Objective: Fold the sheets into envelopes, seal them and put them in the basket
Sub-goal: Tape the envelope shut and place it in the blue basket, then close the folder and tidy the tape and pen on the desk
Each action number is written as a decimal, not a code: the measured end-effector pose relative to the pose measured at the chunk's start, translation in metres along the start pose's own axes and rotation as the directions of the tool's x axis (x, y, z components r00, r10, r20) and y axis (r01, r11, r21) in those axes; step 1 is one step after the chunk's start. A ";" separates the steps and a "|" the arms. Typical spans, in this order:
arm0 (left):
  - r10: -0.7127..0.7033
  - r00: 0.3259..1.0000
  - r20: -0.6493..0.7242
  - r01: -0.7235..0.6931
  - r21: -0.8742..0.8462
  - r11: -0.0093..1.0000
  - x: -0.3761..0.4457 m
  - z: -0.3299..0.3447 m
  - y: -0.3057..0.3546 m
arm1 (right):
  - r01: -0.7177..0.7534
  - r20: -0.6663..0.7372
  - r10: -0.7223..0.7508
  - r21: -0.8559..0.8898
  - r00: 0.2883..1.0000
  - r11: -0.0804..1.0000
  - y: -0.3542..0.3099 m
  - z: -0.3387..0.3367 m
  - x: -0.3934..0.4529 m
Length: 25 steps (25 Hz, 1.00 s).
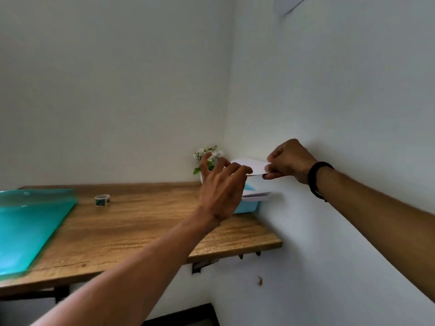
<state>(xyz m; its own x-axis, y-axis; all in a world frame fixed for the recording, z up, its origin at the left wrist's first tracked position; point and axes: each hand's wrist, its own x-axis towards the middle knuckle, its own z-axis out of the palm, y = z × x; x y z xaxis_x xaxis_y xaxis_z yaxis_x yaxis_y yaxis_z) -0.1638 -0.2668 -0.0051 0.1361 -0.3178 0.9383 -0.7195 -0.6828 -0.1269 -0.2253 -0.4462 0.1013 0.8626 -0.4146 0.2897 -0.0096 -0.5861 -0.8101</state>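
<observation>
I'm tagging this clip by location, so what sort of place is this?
Probably a small home desk or craft corner: a wooden table set against plain white walls, with a roll of tape, a teal plastic folder and a little pot of flowers in the corner.

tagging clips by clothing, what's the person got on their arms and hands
Both forearms are bare, with no sleeves in view. The right hand has a black band round its wrist, like a bracelet or watch strap. The left hand and its wrist wear nothing visible: no glove, ring or band.
</observation>
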 end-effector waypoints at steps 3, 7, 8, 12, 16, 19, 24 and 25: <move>0.042 0.999 0.013 -0.042 0.011 0.999 -0.001 0.000 -0.001 | -0.011 0.071 0.019 -0.108 0.997 0.994 0.008 -0.001 -0.003; 0.032 0.999 0.022 -0.032 -0.007 0.999 0.003 0.006 -0.008 | 0.140 0.131 -0.116 -0.192 0.985 0.971 0.012 -0.006 -0.014; 0.012 0.999 0.037 -0.012 -0.012 1.000 0.003 0.009 -0.008 | 0.204 0.139 -0.170 -0.283 0.976 0.937 0.015 -0.006 -0.016; -0.023 0.997 0.079 0.026 -0.043 0.999 0.002 0.018 -0.006 | 0.339 0.061 -0.406 -0.670 0.912 0.660 0.041 0.011 -0.011; -0.017 0.994 0.104 0.023 -0.051 0.998 -0.003 0.022 -0.004 | 0.312 0.059 -0.480 -0.827 0.875 0.467 0.055 0.029 -0.003; -0.022 0.991 0.134 0.029 -0.047 0.998 -0.008 0.027 -0.008 | 0.310 0.096 -0.470 -0.862 0.877 0.402 0.058 0.035 0.003; -0.013 0.983 0.181 0.021 -0.046 0.999 -0.020 0.035 -0.018 | 0.349 0.172 -0.425 -0.856 0.889 0.382 0.065 0.044 0.003; -0.011 0.981 0.195 0.024 -0.063 0.998 -0.022 0.036 -0.020 | 0.363 0.196 -0.405 -0.847 0.893 0.389 0.065 0.044 0.002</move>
<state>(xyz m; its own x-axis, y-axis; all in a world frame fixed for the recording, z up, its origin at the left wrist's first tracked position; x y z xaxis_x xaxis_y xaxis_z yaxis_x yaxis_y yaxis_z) -0.1273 -0.2699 -0.0344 0.2747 -0.4324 0.8588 -0.7576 -0.6474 -0.0836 -0.2022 -0.4544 0.0265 0.8734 0.0040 0.4870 -0.1189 -0.9680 0.2211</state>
